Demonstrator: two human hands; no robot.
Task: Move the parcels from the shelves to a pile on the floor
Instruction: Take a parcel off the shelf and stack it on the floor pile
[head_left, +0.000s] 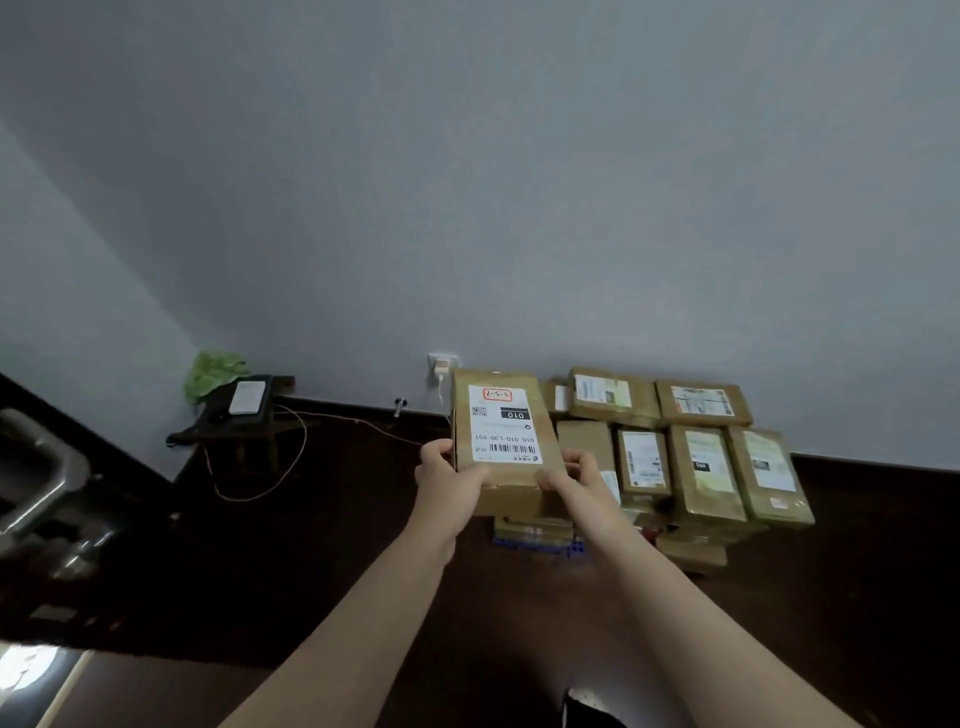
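Dim, soft indoor light, dark floor (363, 571) almost without detail, bright glare (28, 667) near left, blurred handle (36, 467), wide-angle bending at edges

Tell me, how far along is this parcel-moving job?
Done: several brown cardboard parcels with white labels already sit piled on the dark brown floor against the grey wall. In hand: the left hand and right hand grip another brown cardboard box with a white barcode label at the pile's left end. Left: setting it down. The shelves are out of view, so how many parcels remain cannot be told.
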